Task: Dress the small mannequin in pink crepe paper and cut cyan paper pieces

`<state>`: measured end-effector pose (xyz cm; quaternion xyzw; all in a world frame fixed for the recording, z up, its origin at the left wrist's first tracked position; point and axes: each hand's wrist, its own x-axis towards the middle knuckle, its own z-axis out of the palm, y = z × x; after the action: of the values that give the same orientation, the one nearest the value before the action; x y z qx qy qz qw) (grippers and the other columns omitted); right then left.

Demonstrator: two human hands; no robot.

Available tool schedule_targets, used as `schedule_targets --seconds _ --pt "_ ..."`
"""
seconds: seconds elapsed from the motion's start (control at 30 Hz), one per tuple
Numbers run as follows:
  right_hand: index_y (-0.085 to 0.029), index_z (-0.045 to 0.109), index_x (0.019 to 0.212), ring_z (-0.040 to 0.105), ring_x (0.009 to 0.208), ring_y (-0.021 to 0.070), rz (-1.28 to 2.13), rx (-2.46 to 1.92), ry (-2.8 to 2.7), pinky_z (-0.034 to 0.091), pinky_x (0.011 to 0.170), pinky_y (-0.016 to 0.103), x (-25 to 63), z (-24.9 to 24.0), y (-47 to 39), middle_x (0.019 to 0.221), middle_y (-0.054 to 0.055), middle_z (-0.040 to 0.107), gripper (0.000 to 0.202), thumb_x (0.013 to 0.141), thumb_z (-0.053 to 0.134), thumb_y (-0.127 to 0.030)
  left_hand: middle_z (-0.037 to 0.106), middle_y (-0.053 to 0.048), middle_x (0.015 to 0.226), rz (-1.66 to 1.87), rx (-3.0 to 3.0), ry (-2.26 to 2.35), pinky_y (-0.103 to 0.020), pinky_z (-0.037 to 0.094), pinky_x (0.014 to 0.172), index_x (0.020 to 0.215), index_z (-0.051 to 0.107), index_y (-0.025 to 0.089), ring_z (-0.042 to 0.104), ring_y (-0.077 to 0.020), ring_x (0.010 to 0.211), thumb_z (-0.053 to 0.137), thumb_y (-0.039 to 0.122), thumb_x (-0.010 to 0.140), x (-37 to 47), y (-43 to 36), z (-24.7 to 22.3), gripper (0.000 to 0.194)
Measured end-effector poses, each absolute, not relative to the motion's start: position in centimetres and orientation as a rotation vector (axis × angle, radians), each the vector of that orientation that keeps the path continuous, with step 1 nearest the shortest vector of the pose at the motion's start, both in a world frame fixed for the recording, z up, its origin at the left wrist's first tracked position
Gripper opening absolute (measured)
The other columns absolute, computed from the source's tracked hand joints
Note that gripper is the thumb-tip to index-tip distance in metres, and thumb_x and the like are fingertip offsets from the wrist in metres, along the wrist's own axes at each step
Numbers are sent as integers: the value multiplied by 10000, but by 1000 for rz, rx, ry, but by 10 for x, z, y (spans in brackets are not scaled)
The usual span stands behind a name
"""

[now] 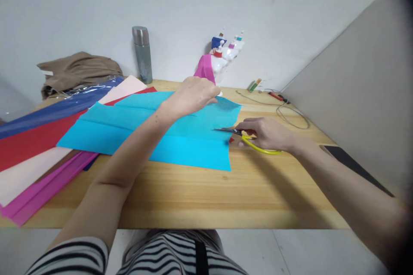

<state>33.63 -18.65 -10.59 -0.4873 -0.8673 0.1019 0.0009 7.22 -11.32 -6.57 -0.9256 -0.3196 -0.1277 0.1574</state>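
A bright blue, thin folded sheet of paper (193, 150) lies across the middle of the table, its right edge uneven. My left hand (195, 94) reaches over the sheet and is closed at its far edge, the fingertips pinching the paper there. In my right hand (266, 133) is a pair of scissors (254, 145) with yellow handles. Their dark blades point left and lie over the right part of the blue sheet, their tips close together. A small red scrap (231, 140) sits beside the sheet's right edge, just below the blades.
Red, pink, magenta and dark blue sheets (41, 131) fan out on the left. Behind them are a brown cloth (80, 68) and a grey flask (142, 58). White figures with coloured bands (222, 58) stand by the wall. A cable (290, 118) and a dark flat object (355, 167) lie right.
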Motion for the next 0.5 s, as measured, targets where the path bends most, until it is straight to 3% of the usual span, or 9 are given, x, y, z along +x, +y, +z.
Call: schedule_targets --seconds 0.23,0.33,0.5 --pt "-242 806 1100 491 591 148 142 -1587 -2776 327 606 270 336 -107 -187 735 58 687 371 976 509 -427 783 -105 1046 -368 -2658 -920 -317 389 710 1082 764 160 698 -246 933 526 342 1049 71 -112 -66 302" --pt "-247 805 1094 496 595 146 109 -1633 -2771 315 606 271 339 -109 -185 747 59 699 370 963 534 -461 782 -106 1039 -391 -2674 -913 -322 382 708 1063 762 159 699 -253 935 538 342 1044 71 -112 -66 290" --pt "-287 792 1150 524 572 147 10 -1618 -2788 321 600 275 344 -115 -182 766 58 741 344 968 508 -355 780 -100 1044 -408 -2679 -903 -311 382 718 1054 750 155 694 -241 933 546 320 1042 69 -114 -65 263"
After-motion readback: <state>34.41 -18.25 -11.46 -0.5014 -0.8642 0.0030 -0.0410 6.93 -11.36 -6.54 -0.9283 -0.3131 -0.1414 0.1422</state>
